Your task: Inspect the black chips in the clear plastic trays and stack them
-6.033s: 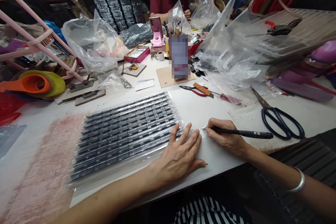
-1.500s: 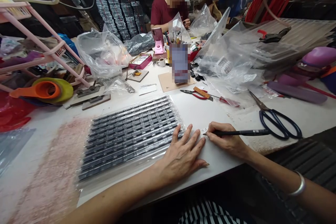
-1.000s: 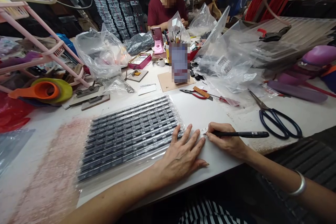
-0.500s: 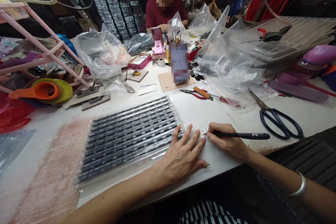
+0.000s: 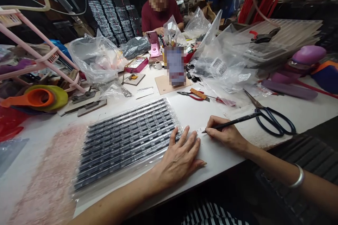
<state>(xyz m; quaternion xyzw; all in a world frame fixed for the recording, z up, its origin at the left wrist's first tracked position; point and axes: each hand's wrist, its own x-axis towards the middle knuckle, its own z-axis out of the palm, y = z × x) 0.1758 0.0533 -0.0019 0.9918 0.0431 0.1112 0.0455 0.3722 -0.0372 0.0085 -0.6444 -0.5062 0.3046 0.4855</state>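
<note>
My right hand point(image 5: 224, 134) grips a thin black pen point(image 5: 235, 121), its tip resting on a small white label point(image 5: 200, 132) on the white table point(image 5: 200, 112). My left hand point(image 5: 179, 158) lies flat, fingers spread, on the near right corner of a clear plastic bag of black strips point(image 5: 126, 139), its fingertips just left of the label. The pen's tail slants up to the right, toward the scissors.
Dark-handled scissors point(image 5: 269, 117) lie right of my pen hand. Red-handled pliers point(image 5: 194, 95), a blurred upright phone point(image 5: 174, 65), plastic bags point(image 5: 224, 56) and a pink rack point(image 5: 39, 56) crowd the back. A person in a maroon shirt point(image 5: 158, 14) works across the table.
The pen's tail has swung upward from level to slanted while its tip stays on the label. The view has shifted slightly. My left hand keeps its place on the bag.
</note>
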